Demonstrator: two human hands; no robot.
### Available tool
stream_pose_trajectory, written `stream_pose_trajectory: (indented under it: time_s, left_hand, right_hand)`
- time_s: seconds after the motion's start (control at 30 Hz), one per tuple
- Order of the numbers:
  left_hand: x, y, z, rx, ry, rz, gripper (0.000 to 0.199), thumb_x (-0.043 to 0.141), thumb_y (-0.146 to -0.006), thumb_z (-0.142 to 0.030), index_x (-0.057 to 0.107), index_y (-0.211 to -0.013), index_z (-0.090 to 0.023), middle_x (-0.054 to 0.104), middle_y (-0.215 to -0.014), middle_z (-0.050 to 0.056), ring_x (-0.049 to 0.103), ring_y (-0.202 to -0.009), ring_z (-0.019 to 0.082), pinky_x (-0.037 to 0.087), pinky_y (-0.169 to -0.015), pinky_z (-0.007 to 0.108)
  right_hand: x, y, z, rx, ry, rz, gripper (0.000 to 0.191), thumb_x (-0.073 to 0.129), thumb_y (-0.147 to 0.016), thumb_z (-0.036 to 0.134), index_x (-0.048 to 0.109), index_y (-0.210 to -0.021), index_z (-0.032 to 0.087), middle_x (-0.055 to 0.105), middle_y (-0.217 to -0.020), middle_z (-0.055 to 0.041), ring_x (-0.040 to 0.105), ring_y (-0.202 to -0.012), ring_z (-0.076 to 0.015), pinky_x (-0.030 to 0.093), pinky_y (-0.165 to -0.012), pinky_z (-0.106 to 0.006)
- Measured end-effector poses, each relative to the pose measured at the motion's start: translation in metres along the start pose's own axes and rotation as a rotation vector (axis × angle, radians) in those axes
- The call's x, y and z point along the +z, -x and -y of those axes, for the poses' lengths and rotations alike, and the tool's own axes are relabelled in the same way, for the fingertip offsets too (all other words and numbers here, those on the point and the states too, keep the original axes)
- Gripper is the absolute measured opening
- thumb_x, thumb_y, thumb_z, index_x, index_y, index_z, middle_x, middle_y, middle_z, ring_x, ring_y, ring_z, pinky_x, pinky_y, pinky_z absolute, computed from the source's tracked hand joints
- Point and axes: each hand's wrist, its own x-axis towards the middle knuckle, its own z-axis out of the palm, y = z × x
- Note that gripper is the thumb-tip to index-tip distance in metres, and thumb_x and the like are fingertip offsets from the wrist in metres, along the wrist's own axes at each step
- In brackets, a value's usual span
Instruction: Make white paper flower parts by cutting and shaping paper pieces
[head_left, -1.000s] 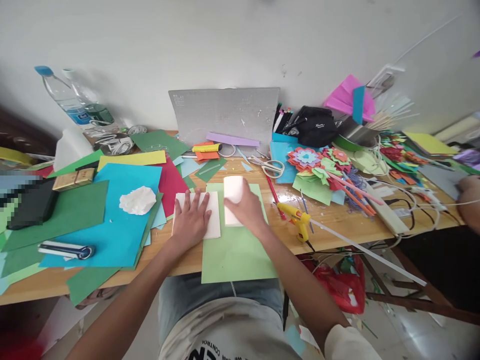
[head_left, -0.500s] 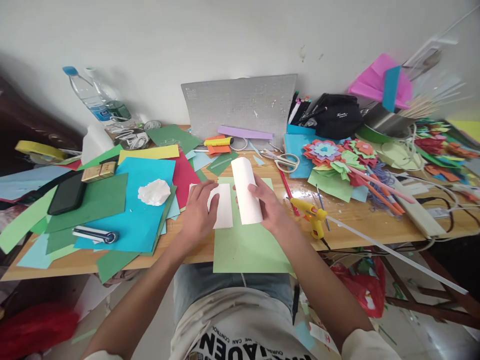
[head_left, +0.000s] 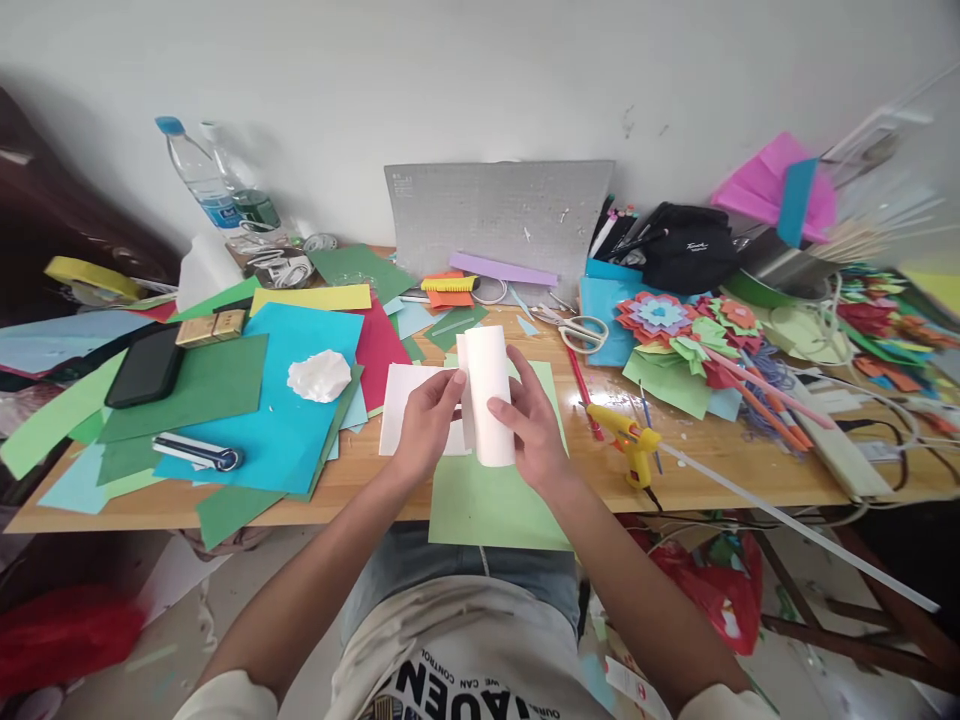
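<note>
A white paper roll [head_left: 491, 395] stands upright above the green sheet [head_left: 495, 510], with my right hand [head_left: 538, 425] wrapped round its right side. At its left edge my left hand [head_left: 429, 425] pinches a narrow loose strip or flap of white paper. Under and behind my left hand, a flat white sheet [head_left: 396, 410] lies on the wooden table, partly hidden. To the right are a yellow glue gun [head_left: 628, 440], a red pen [head_left: 583, 393] and scissors [head_left: 583, 334].
Coloured sheets with a phone [head_left: 145, 366], a stapler [head_left: 199, 451] and crumpled white paper [head_left: 319, 376] cover the left side. A grey board [head_left: 499, 220] leans on the wall. Paper flowers [head_left: 660, 312], a black pouch [head_left: 690, 247] and cables lie to the right.
My left hand has risen from the flat white sheet to the roll's left edge and pinches white paper there. The roll is now more upright in my right hand. The view has shifted slightly.
</note>
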Motion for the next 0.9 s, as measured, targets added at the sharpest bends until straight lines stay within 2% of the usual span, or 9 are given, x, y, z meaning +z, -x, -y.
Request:
stream_pose_trajectory:
  time_s: [0.13,0.2,0.27,0.37,0.47,0.6,0.73,0.8,0.9]
  left_hand:
    - [-0.005,-0.006,0.006,0.079,-0.197,-0.112,0.034,0.058,-0.090,-0.049,0.069,-0.090,-0.017,0.068,-0.085,0.003,0.059,-0.077,0.016,0.047,-0.070,0.026]
    - [-0.010,-0.008,0.005,0.040,-0.242,-0.139,0.031,0.061,-0.087,-0.047,0.068,-0.082,-0.017,0.064,-0.075,0.001,0.054,-0.067,0.013,0.042,-0.061,0.025]
    - [-0.016,-0.009,0.001,-0.030,-0.169,-0.128,0.030,0.063,-0.084,-0.047,0.065,-0.077,-0.018,0.060,-0.070,-0.001,0.051,-0.061,0.012,0.039,-0.054,0.024]
    - [-0.022,-0.008,-0.014,-0.083,0.000,-0.058,0.028,0.068,-0.080,-0.045,0.062,-0.076,-0.019,0.057,-0.069,-0.001,0.051,-0.057,0.011,0.039,-0.051,0.023]
    - [-0.024,-0.008,-0.036,-0.089,0.077,0.024,0.027,0.072,-0.076,-0.043,0.062,-0.078,-0.018,0.057,-0.067,-0.001,0.052,-0.055,0.012,0.041,-0.051,0.024]
    - [-0.031,-0.019,-0.064,-0.067,0.040,0.042,0.027,0.071,-0.074,-0.043,0.061,-0.076,-0.018,0.058,-0.067,0.001,0.054,-0.056,0.014,0.044,-0.053,0.026]
    - [-0.059,-0.035,-0.068,0.043,-0.173,-0.096,0.026,0.067,-0.077,-0.043,0.064,-0.079,-0.017,0.058,-0.067,0.001,0.051,-0.055,0.013,0.042,-0.052,0.025]
    - [-0.075,-0.038,-0.058,0.077,-0.394,-0.189,0.027,0.067,-0.077,-0.044,0.067,-0.078,-0.017,0.059,-0.065,0.001,0.048,-0.053,0.012,0.038,-0.050,0.025]
    - [-0.094,-0.033,-0.031,0.015,-0.687,-0.253,0.029,0.065,-0.078,-0.044,0.072,-0.075,-0.016,0.063,-0.064,0.002,0.050,-0.056,0.015,0.038,-0.053,0.027]
  right_hand:
    - [0.000,0.002,0.002,0.069,-0.103,-0.004,0.075,0.073,-0.075,0.040,0.043,-0.144,0.032,0.069,-0.117,-0.0046,0.064,-0.107,-0.0289,0.054,-0.087,-0.044]
    - [-0.003,0.001,0.004,0.118,-0.126,0.031,0.064,0.067,-0.078,0.046,0.051,-0.138,0.030,0.070,-0.115,-0.0056,0.066,-0.106,-0.0303,0.054,-0.085,-0.045]
    - [-0.007,-0.001,0.004,0.174,-0.136,0.045,0.057,0.059,-0.081,0.056,0.058,-0.130,0.026,0.072,-0.112,-0.0075,0.067,-0.105,-0.0321,0.055,-0.084,-0.047]
    - [-0.016,-0.003,0.004,0.238,-0.162,0.064,0.058,0.056,-0.082,0.064,0.063,-0.122,0.024,0.074,-0.107,-0.0090,0.067,-0.106,-0.0334,0.055,-0.084,-0.048]
    - [-0.022,-0.005,0.005,0.278,-0.173,0.084,0.059,0.067,-0.076,0.062,0.062,-0.121,0.024,0.075,-0.104,-0.0094,0.068,-0.106,-0.0336,0.056,-0.084,-0.048]
    - [-0.021,-0.010,0.015,0.299,-0.139,-0.016,0.066,0.083,-0.064,0.052,0.059,-0.119,0.024,0.075,-0.105,-0.0099,0.069,-0.103,-0.0340,0.058,-0.081,-0.049]
    - [-0.020,-0.020,0.024,0.269,-0.096,-0.120,0.060,0.087,-0.059,0.033,0.060,-0.112,0.023,0.074,-0.109,-0.0088,0.070,-0.096,-0.0318,0.060,-0.079,-0.047]
    - [-0.021,-0.024,0.022,0.246,-0.049,-0.139,0.057,0.084,-0.060,0.031,0.060,-0.111,0.023,0.073,-0.110,-0.0082,0.069,-0.096,-0.0303,0.059,-0.079,-0.045]
    - [-0.023,-0.029,0.014,0.242,0.119,-0.211,0.071,0.081,-0.061,0.030,0.053,-0.126,0.028,0.071,-0.107,-0.0050,0.069,-0.095,-0.0292,0.058,-0.079,-0.046]
